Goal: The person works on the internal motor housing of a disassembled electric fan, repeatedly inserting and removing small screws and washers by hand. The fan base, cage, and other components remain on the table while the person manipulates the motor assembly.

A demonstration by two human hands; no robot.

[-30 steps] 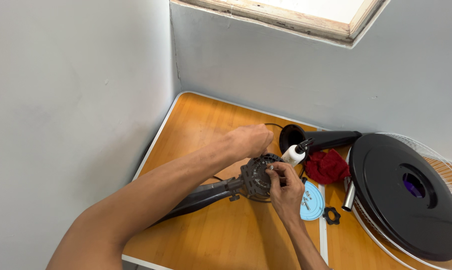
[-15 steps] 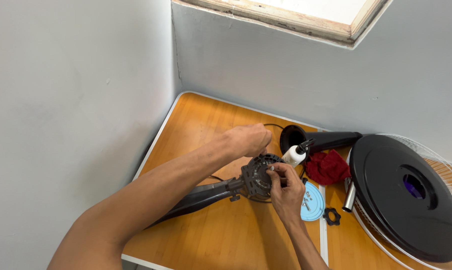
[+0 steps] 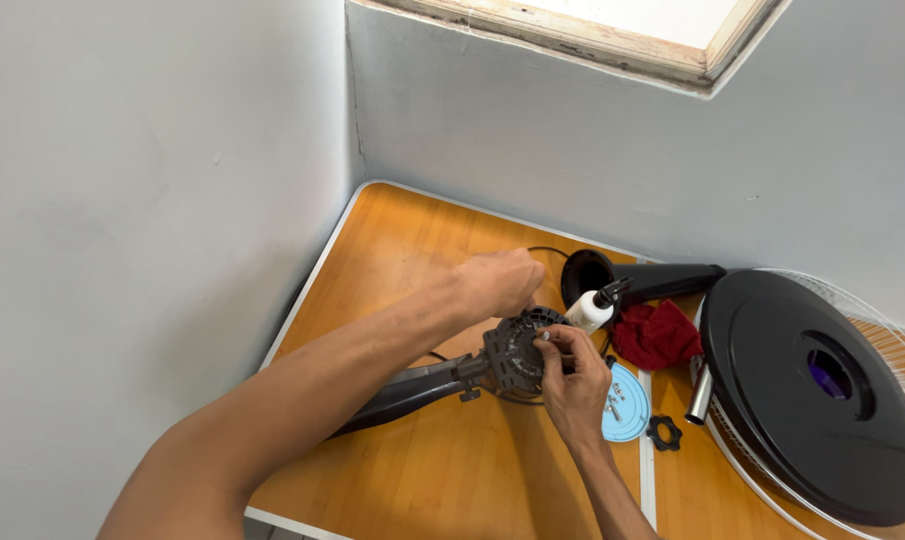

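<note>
A dark grey round fan motor housing (image 3: pixel 514 352) on a black stem (image 3: pixel 403 395) lies on the orange wooden table (image 3: pixel 403 250). My left hand (image 3: pixel 500 281) is curled over the housing's far top edge and grips it. My right hand (image 3: pixel 573 372) pinches a small metal piece, seemingly a screw, against the housing's right face. A thin black cable (image 3: pixel 545 251) loops behind my left hand.
A black funnel-like cover (image 3: pixel 635 279), a small white bottle (image 3: pixel 590 311), a red cloth (image 3: pixel 658 333), a light blue disc with small screws (image 3: pixel 628 408), a black ring nut (image 3: pixel 663 432), a metal tube (image 3: pixel 700 392), a large black round base (image 3: pixel 808 395) and a white wire grille (image 3: pixel 893 335) lie to the right. Grey walls close two sides.
</note>
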